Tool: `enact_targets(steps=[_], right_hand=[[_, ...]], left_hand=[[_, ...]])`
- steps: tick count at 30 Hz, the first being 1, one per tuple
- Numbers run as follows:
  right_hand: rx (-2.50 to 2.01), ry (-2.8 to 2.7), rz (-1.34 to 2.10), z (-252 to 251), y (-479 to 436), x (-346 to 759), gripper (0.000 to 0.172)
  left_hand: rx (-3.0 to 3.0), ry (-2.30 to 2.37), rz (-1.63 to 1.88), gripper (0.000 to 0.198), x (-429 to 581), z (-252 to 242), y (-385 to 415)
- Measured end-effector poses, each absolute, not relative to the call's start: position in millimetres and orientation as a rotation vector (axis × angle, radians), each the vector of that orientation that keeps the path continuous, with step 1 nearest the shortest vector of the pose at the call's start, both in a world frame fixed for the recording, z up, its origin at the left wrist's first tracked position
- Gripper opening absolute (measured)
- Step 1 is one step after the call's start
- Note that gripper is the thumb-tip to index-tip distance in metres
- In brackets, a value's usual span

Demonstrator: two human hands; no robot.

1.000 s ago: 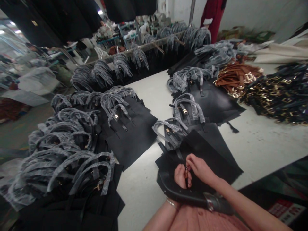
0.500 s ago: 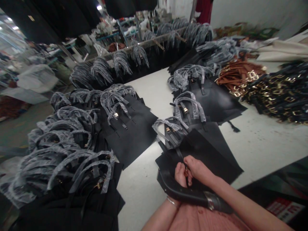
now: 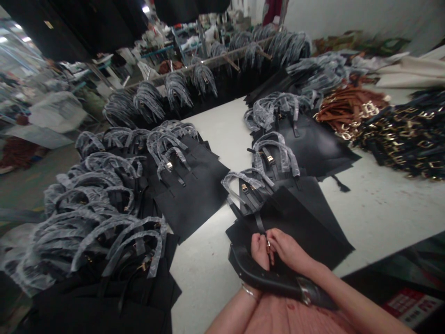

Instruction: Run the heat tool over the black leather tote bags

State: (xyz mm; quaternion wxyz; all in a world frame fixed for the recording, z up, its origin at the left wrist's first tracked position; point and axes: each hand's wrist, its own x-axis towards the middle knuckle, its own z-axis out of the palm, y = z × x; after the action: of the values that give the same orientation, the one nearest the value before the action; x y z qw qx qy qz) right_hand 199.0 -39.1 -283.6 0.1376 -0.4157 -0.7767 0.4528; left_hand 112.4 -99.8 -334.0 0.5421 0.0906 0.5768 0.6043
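My left hand and my right hand meet over a black leather bag panel. The fingers of both are closed around the end of a narrow black strap. A small gold buckle shows between them; the fingers partly hide it. Curving round in front of my hands is a thick black tube-like piece with a metal band; my left wrist passes under it. Just beyond the panel lie plastic-wrapped handles with gold clasps, attached to other black panels.
On the left, black bag pieces with wrapped handles are heaped on the pale table. Brown straps and black straps with gold buckles lie at right. Behind the table, a rail carries bundles of wrapped handles.
My right hand's fingers have drawn in closer to my left, and more of the gold buckle shows between them. The camera view has shifted slightly; the piles are unchanged.
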Motion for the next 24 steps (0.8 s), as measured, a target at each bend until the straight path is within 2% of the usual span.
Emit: enact_targets(steps=[3,7,13,19,24], right_hand=[[-1.274,-2.166,1.359,-284,-38,200,0.023],[-1.339,-2.132,1.355,-291,-36,197,0.012],[-1.391,-2.291,1.173,-286,-33,193,0.025],[-1.429,-2.507,0.894,-287,-33,191,0.017],[-1.382,-2.568,0.889,-288,-39,193,0.006]], left_hand=[[0.248,1.356,1.441,0.057,113,-336,-100],[0.273,1.338,1.450,0.059,115,-339,-99],[0.349,1.384,1.377,0.058,112,-339,-103],[0.380,1.426,1.412,0.049,112,-345,-103],[0.385,1.462,1.371,0.048,107,-350,-103]])
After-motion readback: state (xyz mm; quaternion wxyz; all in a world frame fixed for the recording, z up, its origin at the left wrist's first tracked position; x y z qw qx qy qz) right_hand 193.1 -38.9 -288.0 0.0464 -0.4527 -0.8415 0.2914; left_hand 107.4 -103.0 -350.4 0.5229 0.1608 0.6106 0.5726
